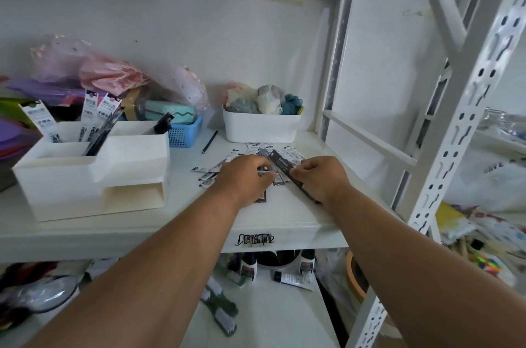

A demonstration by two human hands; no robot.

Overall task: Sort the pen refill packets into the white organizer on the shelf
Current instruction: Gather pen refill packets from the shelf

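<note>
Partly done: several packets already stand in the white organizer [91,165] left of the left hand [244,177], while both it and the right hand [318,177] pinch refill packets [280,165] from the loose pile between and beyond them.

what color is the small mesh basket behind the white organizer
Blue. The basket shows best in the head view, just right of the organizer.

I see open shelf [284,216] along the front edge, between my hands and the white organizer [85,177] at the left. Scattered refill packets [273,154] cover the middle toward the right. A white bin [260,128] and blue basket [185,134] block the back edge, a loose pencil [209,142] between them. The upright post [461,125] closes the right front corner.
</note>
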